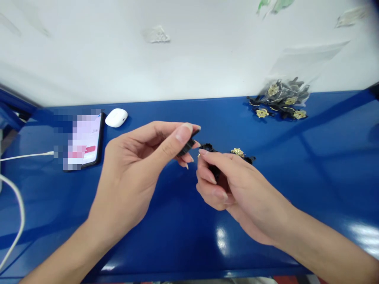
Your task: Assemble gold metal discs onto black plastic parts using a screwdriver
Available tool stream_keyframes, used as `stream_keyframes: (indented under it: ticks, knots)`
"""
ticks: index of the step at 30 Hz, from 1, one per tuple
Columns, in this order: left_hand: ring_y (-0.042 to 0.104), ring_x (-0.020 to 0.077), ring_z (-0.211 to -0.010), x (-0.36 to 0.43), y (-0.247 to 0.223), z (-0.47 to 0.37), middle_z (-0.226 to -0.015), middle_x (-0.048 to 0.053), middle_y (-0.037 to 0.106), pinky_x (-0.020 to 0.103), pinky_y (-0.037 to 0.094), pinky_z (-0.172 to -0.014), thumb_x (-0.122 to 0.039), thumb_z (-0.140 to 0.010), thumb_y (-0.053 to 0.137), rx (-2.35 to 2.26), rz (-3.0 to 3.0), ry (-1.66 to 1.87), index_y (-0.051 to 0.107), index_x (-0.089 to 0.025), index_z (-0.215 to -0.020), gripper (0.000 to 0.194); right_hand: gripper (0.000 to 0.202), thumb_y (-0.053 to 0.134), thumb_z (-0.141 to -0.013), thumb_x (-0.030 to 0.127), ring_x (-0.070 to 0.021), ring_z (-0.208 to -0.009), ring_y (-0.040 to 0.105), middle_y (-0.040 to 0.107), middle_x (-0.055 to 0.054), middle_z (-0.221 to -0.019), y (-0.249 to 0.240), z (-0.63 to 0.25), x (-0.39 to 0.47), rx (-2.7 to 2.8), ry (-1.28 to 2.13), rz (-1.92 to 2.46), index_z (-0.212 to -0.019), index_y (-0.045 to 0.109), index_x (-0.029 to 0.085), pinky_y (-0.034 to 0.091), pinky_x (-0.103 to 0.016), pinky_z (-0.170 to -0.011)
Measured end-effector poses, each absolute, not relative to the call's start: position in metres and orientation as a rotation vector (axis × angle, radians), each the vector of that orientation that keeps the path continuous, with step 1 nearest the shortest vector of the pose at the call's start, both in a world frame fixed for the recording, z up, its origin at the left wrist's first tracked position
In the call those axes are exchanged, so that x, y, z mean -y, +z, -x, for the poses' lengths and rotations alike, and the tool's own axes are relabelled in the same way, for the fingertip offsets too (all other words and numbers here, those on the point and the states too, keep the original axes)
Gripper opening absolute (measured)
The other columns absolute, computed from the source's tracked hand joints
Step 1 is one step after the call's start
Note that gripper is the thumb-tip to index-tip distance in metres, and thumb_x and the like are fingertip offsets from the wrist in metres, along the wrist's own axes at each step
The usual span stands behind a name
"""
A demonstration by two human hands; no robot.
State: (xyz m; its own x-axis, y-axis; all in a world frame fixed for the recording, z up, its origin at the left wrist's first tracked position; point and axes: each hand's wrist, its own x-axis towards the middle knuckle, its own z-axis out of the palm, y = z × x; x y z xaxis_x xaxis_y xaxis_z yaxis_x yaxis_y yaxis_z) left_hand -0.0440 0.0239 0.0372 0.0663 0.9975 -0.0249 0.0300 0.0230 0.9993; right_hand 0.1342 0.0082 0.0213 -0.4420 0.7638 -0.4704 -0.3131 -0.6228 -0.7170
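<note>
Fingers (173, 146) (L hand) grip blk pc (188, 146); bag (304, 59) has blk/gold pts (274, 90).

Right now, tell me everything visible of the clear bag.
The clear bag looks like thin, creased plastic. Black parts with gold-coloured discs show through it. It sits at the blue table's back right, apparently against the white wall. Loose parts lie close in front. The right hand is away from it.

Smooth glossy blue tabletop (183, 236) fills lower frame, light glinting lower right; plain white wall panel (207, 67) above.
</note>
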Motion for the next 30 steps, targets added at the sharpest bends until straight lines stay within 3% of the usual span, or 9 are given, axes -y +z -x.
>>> stream_keyframes:
  ticks: [7, 11, 15, 17, 19, 20, 22, 26, 30]
  knots:
    - [0.081, 0.0194, -0.087, -0.034, 0.038, 0.049, -0.105, 0.010, 0.087, 0.027, 0.067, -0.078, -0.038, -0.111, 0.076, -1.104, -0.963, 1.005, 0.091, -0.020, -0.119, 0.025, 0.039, 0.063, -0.104, 0.041, -0.0102, -0.054, 0.035, 0.048, 0.002, -0.060, 0.037, -0.149, -0.019, 0.769, 1.928, 1.202, -0.070, 0.062, 0.020, 0.023, -0.028, -0.051]
    - [0.085, 0.0217, -0.095, -0.023, 0.034, 0.053, -0.109, 0.009, 0.090, 0.030, 0.069, -0.090, -0.035, -0.103, 0.087, -1.171, -0.960, 0.894, 0.091, -0.022, -0.126, 0.027, 0.018, 0.065, -0.093, 0.020, -0.0132, -0.063, 0.055, 0.068, -0.006, -0.077, 0.043, -0.161, -0.025, 0.744, 1.870, 1.111, -0.087, 0.082, 0.015, 0.046, -0.026, -0.054]
    - [0.088, 0.0274, -0.102, 0.010, 0.027, 0.054, -0.109, 0.006, 0.092, 0.038, 0.069, -0.098, -0.043, -0.105, 0.086, -1.368, -1.235, 0.858, 0.086, -0.029, -0.140, 0.038, 0.030, 0.067, -0.088, 0.005, -0.0199, -0.088, 0.078, 0.084, -0.014, -0.108, 0.045, -0.176, -0.028, 0.777, 1.871, 1.036, -0.104, 0.091, 0.013, 0.069, -0.027, -0.077]
    - [0.087, 0.0287, -0.098, 0.029, 0.022, 0.048, -0.110, 0.004, 0.092, 0.037, 0.070, -0.082, -0.045, -0.101, 0.090, -1.556, -1.350, 0.904, 0.082, -0.033, -0.146, 0.048, 0.031, 0.067, -0.091, 0.003, -0.0232, -0.102, 0.085, 0.087, -0.016, -0.119, 0.046, -0.181, -0.028, 0.761, 1.868, 1.022, -0.105, 0.092, 0.014, 0.072, -0.028, -0.092]
    - [0.086, 0.0276, -0.092, 0.047, 0.016, 0.039, -0.106, 0.001, 0.092, 0.035, 0.068, -0.070, -0.043, -0.102, 0.088, -1.640, -1.511, 0.918, 0.085, -0.034, -0.131, 0.030, 0.028, 0.068, -0.096, 0.005, -0.0266, -0.115, 0.087, 0.088, -0.017, -0.125, 0.046, -0.185, -0.028, 0.743, 1.867, 1.015, -0.106, 0.093, 0.013, 0.072, -0.027, -0.100]
    - [0.085, 0.0249, -0.085, 0.054, 0.011, 0.034, -0.102, 0.000, 0.091, 0.036, 0.069, -0.074, -0.038, -0.103, 0.087, -1.659, -1.636, 0.941, 0.088, -0.033, -0.116, 0.014, 0.025, 0.070, -0.098, 0.007, -0.0281, -0.119, 0.087, 0.088, -0.018, -0.126, 0.046, -0.185, -0.028, 0.743, 1.876, 1.015, -0.108, 0.093, 0.013, 0.072, -0.027, -0.101]
    - [0.085, 0.0227, -0.090, 0.065, 0.000, 0.025, -0.111, 0.002, 0.090, 0.037, 0.071, -0.087, -0.024, -0.106, 0.083, -1.673, -1.865, 1.027, 0.088, -0.028, -0.112, 0.010, 0.021, 0.075, -0.101, 0.010, -0.0288, -0.123, 0.086, 0.089, -0.017, -0.126, 0.045, -0.185, -0.028, 0.748, 1.911, 1.027, -0.113, 0.092, 0.013, 0.072, -0.026, -0.102]
    - [0.084, 0.0182, -0.102, 0.078, -0.020, 0.016, -0.126, 0.006, 0.085, 0.029, 0.069, -0.092, -0.009, -0.108, 0.076, -1.674, -2.067, 1.085, 0.088, -0.025, -0.123, 0.025, 0.019, 0.080, -0.106, 0.020, -0.0200, -0.108, 0.089, 0.090, -0.013, -0.120, 0.041, -0.185, -0.027, 0.754, 2.002, 1.058, -0.121, 0.090, 0.014, 0.072, -0.019, -0.097]
    - [0.081, 0.0151, -0.106, 0.085, -0.025, 0.015, -0.127, 0.005, 0.084, 0.026, 0.066, -0.097, 0.000, -0.107, 0.074, -1.627, -2.138, 1.097, 0.085, -0.023, -0.132, 0.036, 0.025, 0.087, -0.104, 0.036, -0.0050, -0.062, 0.070, 0.079, -0.002, -0.084, 0.033, -0.187, -0.025, 0.740, 2.096, 1.072, -0.113, 0.091, 0.013, 0.060, -0.009, -0.057]
